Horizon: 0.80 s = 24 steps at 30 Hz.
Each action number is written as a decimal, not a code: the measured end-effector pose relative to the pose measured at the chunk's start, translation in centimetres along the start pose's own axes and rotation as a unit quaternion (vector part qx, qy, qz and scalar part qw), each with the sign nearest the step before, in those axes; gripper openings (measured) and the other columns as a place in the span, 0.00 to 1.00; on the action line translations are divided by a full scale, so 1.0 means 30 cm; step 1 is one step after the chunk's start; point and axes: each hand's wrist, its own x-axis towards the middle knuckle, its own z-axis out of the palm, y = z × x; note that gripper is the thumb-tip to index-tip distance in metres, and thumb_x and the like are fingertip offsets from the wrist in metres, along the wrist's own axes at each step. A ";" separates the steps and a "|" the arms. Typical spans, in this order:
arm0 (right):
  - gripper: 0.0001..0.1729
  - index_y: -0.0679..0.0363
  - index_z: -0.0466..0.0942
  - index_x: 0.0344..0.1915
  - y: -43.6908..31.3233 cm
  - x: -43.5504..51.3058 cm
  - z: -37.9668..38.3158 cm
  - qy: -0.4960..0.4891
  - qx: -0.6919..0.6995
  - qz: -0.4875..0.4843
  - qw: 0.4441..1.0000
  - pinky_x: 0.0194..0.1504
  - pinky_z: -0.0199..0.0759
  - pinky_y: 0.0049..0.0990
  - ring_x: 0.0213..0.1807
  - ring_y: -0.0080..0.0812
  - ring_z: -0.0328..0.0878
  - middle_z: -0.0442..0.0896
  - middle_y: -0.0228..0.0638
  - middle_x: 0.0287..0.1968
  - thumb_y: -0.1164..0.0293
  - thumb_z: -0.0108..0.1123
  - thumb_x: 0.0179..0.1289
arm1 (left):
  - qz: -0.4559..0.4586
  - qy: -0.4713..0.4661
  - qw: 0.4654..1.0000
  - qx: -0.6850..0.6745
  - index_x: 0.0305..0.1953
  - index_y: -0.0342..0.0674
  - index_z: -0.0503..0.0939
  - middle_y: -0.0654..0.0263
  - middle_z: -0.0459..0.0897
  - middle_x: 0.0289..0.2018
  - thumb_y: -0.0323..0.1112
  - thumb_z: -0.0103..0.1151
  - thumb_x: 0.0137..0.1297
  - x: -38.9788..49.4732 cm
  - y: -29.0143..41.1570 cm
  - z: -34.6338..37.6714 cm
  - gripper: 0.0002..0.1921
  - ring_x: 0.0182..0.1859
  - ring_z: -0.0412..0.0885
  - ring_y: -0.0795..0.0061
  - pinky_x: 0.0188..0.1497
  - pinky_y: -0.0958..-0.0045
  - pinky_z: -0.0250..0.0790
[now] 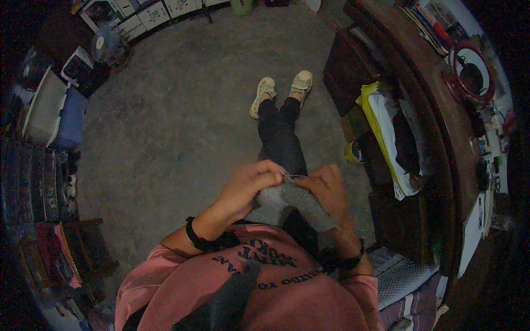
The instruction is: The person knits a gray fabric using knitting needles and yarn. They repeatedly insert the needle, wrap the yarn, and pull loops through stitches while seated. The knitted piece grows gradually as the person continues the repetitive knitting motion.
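A grey piece of soft fabric (271,202), which may be a pair of socks, hangs across my lap from both hands. My left hand (252,180) pinches its upper edge between thumb and fingers. Close beside it, my right hand (327,186) grips the same gathered edge, and the fabric drapes down under that palm. The fingertips nearly meet at a small bunched spot. Each wrist wears a dark band. A dark grey strip (225,293) lies over the front of my pink shirt (186,285); I cannot tell what it is.
A dark wooden desk (434,99) runs along the right, carrying a red-rimmed mirror (474,72). Below its top are a yellow-and-white bag (383,136) and a yellow container (354,152). On the left stand a fan (107,43), a blue bin (71,120) and a wooden stool (87,244).
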 end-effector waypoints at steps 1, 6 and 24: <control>0.15 0.55 0.81 0.37 -0.008 -0.003 0.012 0.013 -0.046 -0.006 0.999 0.36 0.61 0.29 0.35 0.34 0.68 0.71 0.31 0.30 0.71 0.64 0.44 | 0.005 0.010 1.000 -0.021 0.39 0.35 0.79 0.69 0.80 0.35 0.32 0.56 0.61 0.003 0.000 0.000 0.09 0.39 0.74 0.82 0.42 0.79 0.65; 0.16 0.53 0.76 0.43 0.002 0.039 0.031 -0.042 -0.063 0.083 0.994 0.41 0.62 0.34 0.42 0.39 0.69 0.75 0.35 0.40 0.71 0.57 0.51 | 0.009 0.004 0.994 0.110 0.39 0.36 0.79 0.69 0.80 0.35 0.35 0.58 0.62 0.003 0.008 -0.001 0.10 0.38 0.74 0.83 0.40 0.81 0.65; 0.19 0.51 0.77 0.44 -0.006 0.040 0.028 -0.014 -0.037 0.038 0.998 0.40 0.61 0.36 0.39 0.38 0.70 0.74 0.32 0.36 0.71 0.61 0.47 | 0.040 0.003 0.976 0.212 0.39 0.37 0.79 0.73 0.79 0.30 0.34 0.60 0.60 0.000 0.000 0.038 0.09 0.31 0.73 0.87 0.32 0.84 0.63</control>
